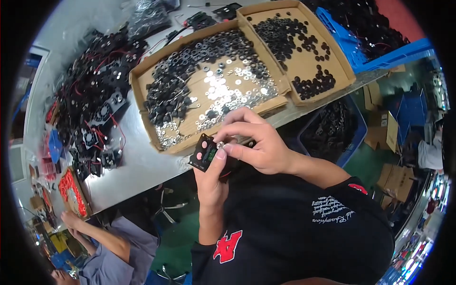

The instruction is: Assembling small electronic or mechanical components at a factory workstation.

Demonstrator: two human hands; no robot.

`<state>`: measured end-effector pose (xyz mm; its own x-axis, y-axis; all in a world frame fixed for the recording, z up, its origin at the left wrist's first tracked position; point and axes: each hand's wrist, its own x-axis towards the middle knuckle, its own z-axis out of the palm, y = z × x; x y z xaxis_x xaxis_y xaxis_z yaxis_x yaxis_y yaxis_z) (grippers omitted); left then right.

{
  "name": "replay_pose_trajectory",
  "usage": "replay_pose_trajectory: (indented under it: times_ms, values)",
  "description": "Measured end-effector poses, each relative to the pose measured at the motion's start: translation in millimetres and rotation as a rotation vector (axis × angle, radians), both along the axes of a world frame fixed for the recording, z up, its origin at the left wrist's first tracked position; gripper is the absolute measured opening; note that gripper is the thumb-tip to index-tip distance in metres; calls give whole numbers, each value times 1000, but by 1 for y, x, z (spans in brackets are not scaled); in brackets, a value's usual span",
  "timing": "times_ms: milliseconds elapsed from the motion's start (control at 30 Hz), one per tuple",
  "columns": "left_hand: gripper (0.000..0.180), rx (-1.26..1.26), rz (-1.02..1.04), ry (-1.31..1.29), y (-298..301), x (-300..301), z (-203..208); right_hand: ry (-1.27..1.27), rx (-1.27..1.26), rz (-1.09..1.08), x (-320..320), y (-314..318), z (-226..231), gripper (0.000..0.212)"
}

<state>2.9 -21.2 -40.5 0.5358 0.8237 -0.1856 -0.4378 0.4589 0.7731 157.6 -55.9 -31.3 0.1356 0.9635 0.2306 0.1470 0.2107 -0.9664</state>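
Observation:
My left hand (211,183) is closed around a small black panel module (201,157) with pink round spots and a greenish part in its middle. Its thumb lies along the panel's edge. My right hand (263,142) meets it from the right, fingers pinched on a small shiny metal piece (220,145) against the panel. Whether that piece is a nut or a washer is too small to tell. Both hands are just in front of a cardboard tray (134,88) of washers, nuts and black knob-like parts with metal stems.
A second cardboard tray (304,66) holds small black rings. Black modules with red wires (90,95) heap on the metal table (126,178) at left. A blue crate (335,40) stands far right, a blue bin (363,130) below. At lower left sits a co-worker (114,247) near red-orange parts (73,194).

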Motion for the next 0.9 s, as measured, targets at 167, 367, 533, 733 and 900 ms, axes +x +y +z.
replay_pose_trajectory:
  times_ms: [167,367,533,733,900]
  values:
    - [36,-249,-79,-132,2,11,-16,118,-109,29,18,-7,11,20]
    - [35,-86,18,-29,1,7,-12,-613,-74,-607,101,18,21,17]
    - [33,61,-26,200,6,6,0,-717,-290,-585,178,35,-8,23]
    - [26,112,-58,259,2,2,-1,-848,-486,-508,187,43,-2,24]
    - [24,144,-34,283,3,4,0,-1139,-575,-483,185,45,8,26]
